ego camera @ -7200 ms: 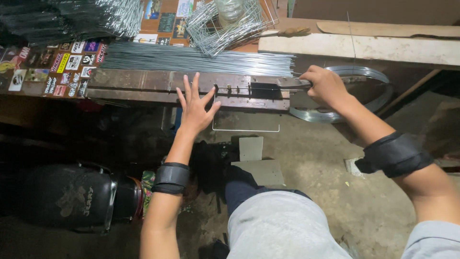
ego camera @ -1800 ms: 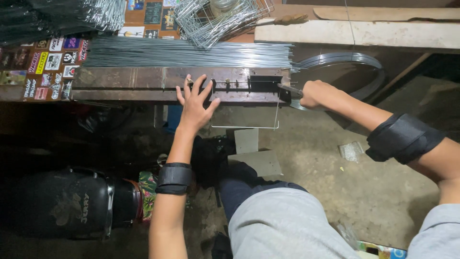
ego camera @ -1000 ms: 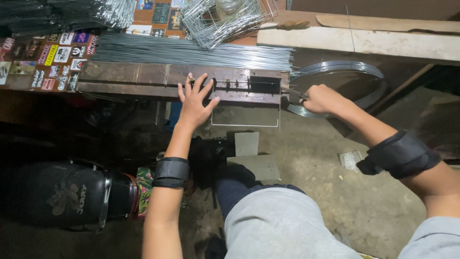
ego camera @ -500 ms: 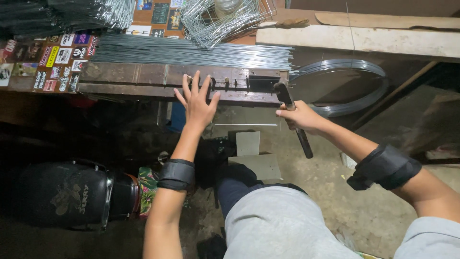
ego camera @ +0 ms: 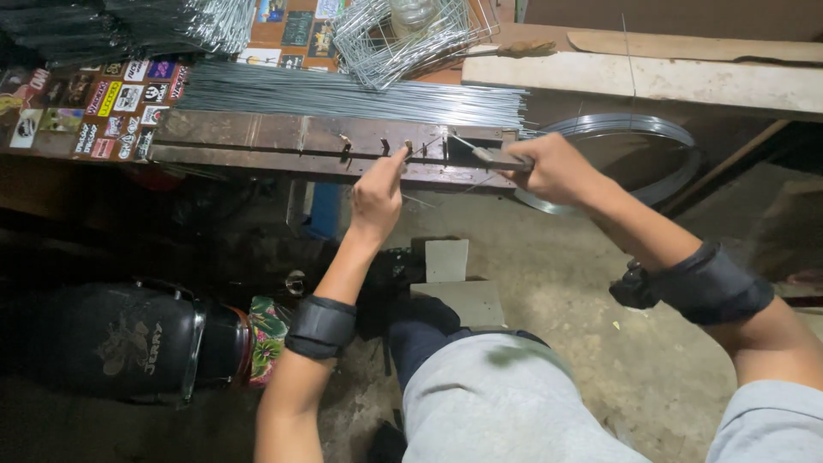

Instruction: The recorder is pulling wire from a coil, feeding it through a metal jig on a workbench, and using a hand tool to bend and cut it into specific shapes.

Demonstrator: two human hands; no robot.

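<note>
A rusty metal bending bar (ego camera: 257, 141) with small upright pegs (ego camera: 384, 147) runs across the bench edge. My left hand (ego camera: 375, 195) is at the pegs, its fingers pinched together on a thin wire (ego camera: 417, 202) that is hard to make out. My right hand (ego camera: 553, 167) is closed around the dark lever handle (ego camera: 490, 157) at the bar's right end, and the lever lies level along the bar. Both wrists wear black bands. A bundle of straight silver wires (ego camera: 343, 94) lies just behind the bar.
A coil of wire (ego camera: 639, 137) hangs right of the bar, under a pale wooden plank (ego camera: 651, 79). Bent wire frames (ego camera: 403, 34) are piled at the back. A black helmet (ego camera: 120, 339) sits on the floor at the left, and my grey-trousered knee (ego camera: 497, 403) is below.
My right hand swung the lever from hanging down below the bar back up level with it. My left hand went from lying flat with spread fingers to pinching at the pegs.
</note>
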